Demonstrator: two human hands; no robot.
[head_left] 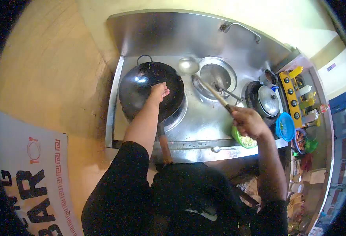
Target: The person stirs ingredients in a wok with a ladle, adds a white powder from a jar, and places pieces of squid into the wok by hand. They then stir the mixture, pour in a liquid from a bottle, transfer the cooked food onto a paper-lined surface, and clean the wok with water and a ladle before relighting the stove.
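Note:
My right hand (248, 122) grips the wooden handle of a long ladle (188, 66). The ladle's metal bowl is raised over the steel stove top, between the wok and a round metal pot. Above the black wok (135, 92) hangs my left hand (160, 92), its fingers curled together; whether anything is in them I cannot make out. The wok sits on the left burner, dark and shiny inside, its wooden handle (165, 149) pointing toward my body. A second long-handled utensil (232, 94) rests in the metal pot (230, 70).
To the right are a lidded pot (268, 100), a small dark-filled pot (269, 78), a blue basket (284, 126) and a green bowl (245, 141) of chopped food. Squeeze bottles (305, 90) line the far right. A tap (242, 29) projects from the steel backsplash.

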